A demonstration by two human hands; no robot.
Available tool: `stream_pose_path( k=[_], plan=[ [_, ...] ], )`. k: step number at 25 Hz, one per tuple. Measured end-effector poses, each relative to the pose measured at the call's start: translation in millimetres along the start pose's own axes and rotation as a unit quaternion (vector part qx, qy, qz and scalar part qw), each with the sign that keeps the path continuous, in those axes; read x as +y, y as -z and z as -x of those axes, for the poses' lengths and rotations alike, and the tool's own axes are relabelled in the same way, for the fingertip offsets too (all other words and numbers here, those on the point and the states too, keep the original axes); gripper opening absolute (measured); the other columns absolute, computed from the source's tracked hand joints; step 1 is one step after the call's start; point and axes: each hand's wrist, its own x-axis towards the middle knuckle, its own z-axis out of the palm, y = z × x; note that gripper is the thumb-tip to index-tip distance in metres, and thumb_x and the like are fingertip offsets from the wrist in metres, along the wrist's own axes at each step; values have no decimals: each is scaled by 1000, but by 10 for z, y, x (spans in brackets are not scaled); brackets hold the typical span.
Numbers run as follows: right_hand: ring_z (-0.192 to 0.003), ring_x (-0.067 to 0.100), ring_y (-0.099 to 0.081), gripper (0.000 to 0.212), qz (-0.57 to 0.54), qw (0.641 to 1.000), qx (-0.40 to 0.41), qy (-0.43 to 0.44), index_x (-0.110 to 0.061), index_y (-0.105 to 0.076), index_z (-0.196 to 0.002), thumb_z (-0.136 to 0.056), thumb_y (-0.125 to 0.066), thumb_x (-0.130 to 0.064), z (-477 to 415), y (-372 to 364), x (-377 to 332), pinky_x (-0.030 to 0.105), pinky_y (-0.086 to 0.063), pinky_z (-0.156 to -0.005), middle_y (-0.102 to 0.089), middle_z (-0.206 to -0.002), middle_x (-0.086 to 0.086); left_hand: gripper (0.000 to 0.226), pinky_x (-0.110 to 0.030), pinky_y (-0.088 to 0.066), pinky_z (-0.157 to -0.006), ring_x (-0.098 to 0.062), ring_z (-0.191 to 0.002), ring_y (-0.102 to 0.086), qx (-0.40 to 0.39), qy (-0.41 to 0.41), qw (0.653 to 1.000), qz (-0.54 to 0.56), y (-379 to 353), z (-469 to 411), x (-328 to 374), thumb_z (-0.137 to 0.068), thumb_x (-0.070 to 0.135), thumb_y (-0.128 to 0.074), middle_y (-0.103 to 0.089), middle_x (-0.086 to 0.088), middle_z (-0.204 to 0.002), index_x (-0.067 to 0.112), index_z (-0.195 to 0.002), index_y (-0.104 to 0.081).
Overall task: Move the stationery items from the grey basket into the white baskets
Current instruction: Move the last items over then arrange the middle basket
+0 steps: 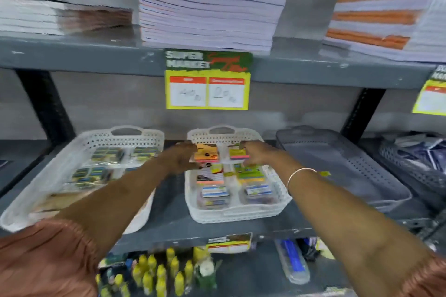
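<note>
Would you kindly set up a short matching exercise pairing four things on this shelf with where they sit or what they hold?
Things:
1. grey basket
2. middle white basket
3. left white basket
4. price tag

Descriptions:
A. both hands reach into its far end
B. hangs from the upper shelf edge
C. looks empty, right of the hands
D. holds dark green packets

Pairs: 1-C, 2-A, 3-D, 4-B
</note>
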Motion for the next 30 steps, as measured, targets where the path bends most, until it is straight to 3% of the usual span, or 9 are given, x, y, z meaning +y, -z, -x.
stream_pose_path(
  k=[6, 10, 14, 24, 27, 30],
  plan=[
    [-135, 29, -41, 88, 36, 994, -83, 64, -12, -35, -145, -72, -79, -32, -360, -414, 580, 39, -39, -111, -41, -149, 10, 73, -37, -43, -89, -29, -108, -51, -95, 37, 995, 9, -566, -524, 284, -69, 32, -80, -50, -15, -120, 4, -125, -42],
    [-134, 30, -42, 88, 38, 988, -112, 101, -10, -35, -144, -71, -82, -25, -490, -523, 624, 41, -39, -111, -40, -149, 12, 84, -39, -40, -98, -28, -116, -48, -117, 40, 992, -10, -726, -588, 284, -68, 28, -81, -48, -15, -131, 6, -134, -35],
    [-134, 30, -38, 91, 73, 985, -99, 119, -10, -34, -144, -69, -82, -29, -545, -549, 642, 43, -39, -109, -39, -146, 13, 86, -34, -36, -101, -27, -121, -45, -128, 35, 991, 7, -726, -642, 324, -68, 22, -81, -47, -13, -135, 8, -138, -33],
    [-135, 30, -35, 101, 88, 986, -109, 90, -14, -27, -147, -66, -82, -38, -583, -523, 623, 46, -38, -109, -36, -147, 12, 89, -37, -36, -102, -28, -122, -42, -152, 57, 987, 13, -707, -667, 328, -68, 23, -82, -44, -14, -137, 8, -139, -30],
    [-142, 30, -30, 105, 77, 986, -122, 80, -16, -20, -151, -69, -80, -41, -569, -405, 558, 44, -33, -114, -29, -155, 11, 100, -41, -33, -106, -30, -128, -35, -134, 38, 990, -5, -623, -591, 402, -69, 32, -80, -34, -15, -144, 9, -143, -18],
    [-138, 25, -39, 79, 20, 994, -28, 103, -15, -30, -148, -81, -70, -33, -554, -177, 302, 35, -37, -112, -37, -153, 8, 76, -35, -37, -101, -26, -124, -42, -30, 16, 999, 20, -321, -420, 336, -77, 38, -71, -41, -10, -139, 12, -138, -34]
  ],
)
